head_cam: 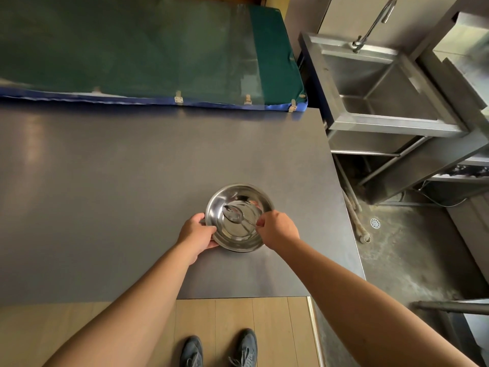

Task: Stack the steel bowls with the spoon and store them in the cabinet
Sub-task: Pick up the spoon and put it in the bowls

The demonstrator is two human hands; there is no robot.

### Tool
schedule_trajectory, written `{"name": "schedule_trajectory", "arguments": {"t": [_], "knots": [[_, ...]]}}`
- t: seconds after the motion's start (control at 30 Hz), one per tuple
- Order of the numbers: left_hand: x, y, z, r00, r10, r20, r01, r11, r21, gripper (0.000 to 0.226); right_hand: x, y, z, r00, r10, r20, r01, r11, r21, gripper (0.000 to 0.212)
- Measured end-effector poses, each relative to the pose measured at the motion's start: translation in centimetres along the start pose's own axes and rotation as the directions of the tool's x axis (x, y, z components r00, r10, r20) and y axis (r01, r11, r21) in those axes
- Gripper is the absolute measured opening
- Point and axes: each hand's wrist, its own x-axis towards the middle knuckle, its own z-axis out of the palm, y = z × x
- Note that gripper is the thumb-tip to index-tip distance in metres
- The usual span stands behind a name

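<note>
A shiny steel bowl [239, 217] sits on the grey countertop [132, 181], toward its right side near the front edge. It may be more than one bowl nested; I cannot tell. A steel spoon [234, 213] lies inside it, its scoop to the upper left and its handle running to the lower right. My left hand [198, 233] grips the bowl's left rim and underside. My right hand [277, 227] is at the right rim, its fingertips pinched on the spoon's handle end.
A green and blue padded mat [158, 54] lies behind the counter. A steel sink [375, 83] with a tap [375, 22] stands to the right, across a gap. Below the counter's front edge are wooden flooring and my shoes [219, 350]. A floor drain [375, 223] is on the right.
</note>
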Motion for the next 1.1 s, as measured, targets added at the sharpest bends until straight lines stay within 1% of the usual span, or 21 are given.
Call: {"name": "schedule_trajectory", "arguments": {"t": [0.07,0.2,0.23,0.33,0.43,0.5,0.57,0.67,0.9,1.0,1.1], "knots": [[0.1,0.0,0.0,1.0,0.013,-0.007,-0.013,0.999,0.042,0.042,0.1,0.1,0.0,1.0,-0.008,-0.012,0.007,1.0,-0.023,0.026],[0.4,0.3,-0.3,0.997,0.07,-0.021,-0.066,0.984,0.167,0.024,0.5,0.4,-0.4,0.998,-0.035,-0.054,0.034,0.999,-0.024,0.029],[0.5,0.5,-0.4,0.996,0.088,-0.023,-0.082,0.979,0.187,0.026,0.7,0.4,-0.6,0.997,-0.037,-0.072,0.037,0.999,-0.003,0.029],[0.7,1.3,-0.4,0.992,0.125,-0.03,-0.117,0.974,0.194,0.045,1.4,0.8,-1.0,0.991,0.015,-0.132,0.002,0.992,0.127,0.025],[1.0,2.0,-0.6,0.991,0.131,-0.033,-0.121,0.971,0.207,0.057,2.0,1.6,-1.4,0.986,0.131,-0.107,-0.096,0.954,0.285,0.045],[1.0,2.4,-0.6,0.992,0.119,-0.035,-0.109,0.972,0.207,0.062,2.3,2.2,-1.6,0.979,0.197,-0.053,-0.163,0.913,0.373,0.051],[1.0,2.5,-0.6,0.995,0.101,-0.028,-0.093,0.977,0.192,0.063,2.4,2.6,-1.6,0.972,0.236,0.0,-0.214,0.88,0.424,0.046],[0.8,2.5,-0.6,0.995,0.101,-0.009,-0.097,0.976,0.194,0.058,2.2,2.9,-1.6,0.965,0.258,0.038,-0.245,0.845,0.476,0.034],[-0.2,3.0,-1.0,0.991,0.124,0.043,-0.13,0.97,0.207,0.048,0.0,3.6,-1.8,0.954,0.288,0.081,-0.278,0.755,0.594,0.028],[-0.9,3.8,-1.3,0.986,0.129,0.109,-0.148,0.97,0.192,0.051,-1.6,4.2,-2.6,0.949,0.306,0.079,-0.281,0.7,0.657,0.025],[-1.9,4.9,-1.0,0.973,0.134,0.189,-0.165,0.974,0.155,0.051,-3.5,5.1,-3.9,0.95,0.308,0.059,-0.248,0.625,0.74,0.02]]}}
